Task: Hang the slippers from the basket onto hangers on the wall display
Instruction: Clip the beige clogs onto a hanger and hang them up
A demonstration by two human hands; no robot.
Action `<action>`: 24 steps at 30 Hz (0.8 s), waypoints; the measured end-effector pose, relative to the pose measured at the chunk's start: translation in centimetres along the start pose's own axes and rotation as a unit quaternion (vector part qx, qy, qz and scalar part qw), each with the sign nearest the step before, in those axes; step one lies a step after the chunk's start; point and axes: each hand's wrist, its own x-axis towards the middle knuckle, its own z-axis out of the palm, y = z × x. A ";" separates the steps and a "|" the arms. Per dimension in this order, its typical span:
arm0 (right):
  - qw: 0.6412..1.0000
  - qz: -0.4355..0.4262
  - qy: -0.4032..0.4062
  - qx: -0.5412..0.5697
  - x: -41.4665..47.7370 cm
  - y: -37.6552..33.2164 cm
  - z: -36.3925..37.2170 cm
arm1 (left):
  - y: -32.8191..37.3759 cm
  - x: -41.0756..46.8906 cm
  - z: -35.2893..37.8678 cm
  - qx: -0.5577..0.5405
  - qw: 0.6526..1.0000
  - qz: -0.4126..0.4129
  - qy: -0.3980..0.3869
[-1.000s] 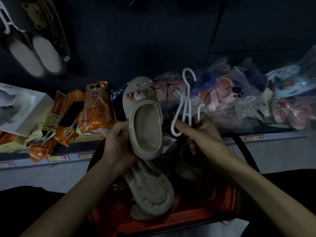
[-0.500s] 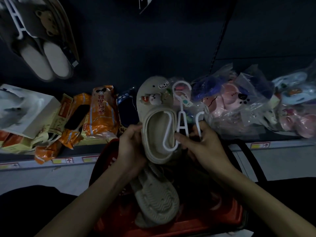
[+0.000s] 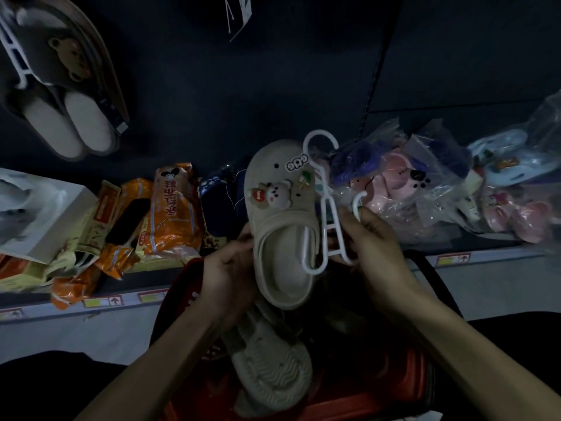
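Observation:
My left hand [image 3: 226, 270] grips a beige clog slipper [image 3: 283, 238] with bear charms, held upright over the red basket [image 3: 358, 399]. A white plastic hanger [image 3: 326, 208] is in my right hand [image 3: 378, 247]; its left arm reaches into the slipper's opening, its hook points up. The matching beige slipper [image 3: 271, 364] lies sole-up in the basket below my hands.
A dark wall panel [image 3: 243, 95] rises behind. A grey bear slipper pair [image 3: 60, 86] hangs at upper left. The shelf [image 3: 455, 258] carries orange packets [image 3: 170, 214], a white box [image 3: 33, 214] and bagged pink and blue slippers [image 3: 425, 189].
The hanger has moved left from beside the slipper until its left arm went into the slipper's opening. Both hands and the slipper rose slightly in view.

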 end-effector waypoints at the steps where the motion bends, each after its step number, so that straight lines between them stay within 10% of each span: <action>1: 1.000 0.004 0.018 0.013 0.0 0.2 0.1 | -0.1 -0.1 0.1 0.000 1.000 0.007 0.000; 24: 0.986 0.074 -0.089 0.117 0.3 -0.4 -0.5 | -1.3 -0.9 0.1 0.036 0.998 -0.020 0.037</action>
